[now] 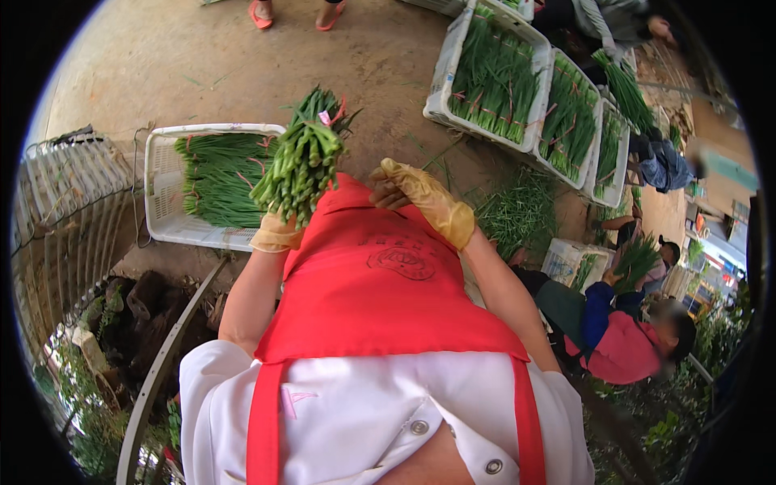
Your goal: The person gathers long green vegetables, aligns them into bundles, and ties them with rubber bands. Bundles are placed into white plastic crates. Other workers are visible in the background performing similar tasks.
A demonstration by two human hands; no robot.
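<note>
My left hand [277, 233], in a yellowish rubber glove, grips a thick bunch of green chive-like stalks [301, 167]. The pale cut ends face me, and a reddish tie [337, 112] with a small pale tag sits near the far end. My left fingers are mostly hidden under the bunch. My right hand [418, 194], gloved too, hovers over my red apron [364, 291] with fingers bent and apart, holding nothing that I can see. Left of the bunch stands a white plastic crate [162, 209] containing tied green bundles [224, 176].
Several white crates [445, 97] of bundled greens line the upper right. Loose green leaves [518, 206] lie on the floor by my right arm. Co-workers handle greens at the right; a pink-clothed person [612, 345] sits close. Sandaled feet [262, 15] stand ahead. Metal racking [79, 182] is at left.
</note>
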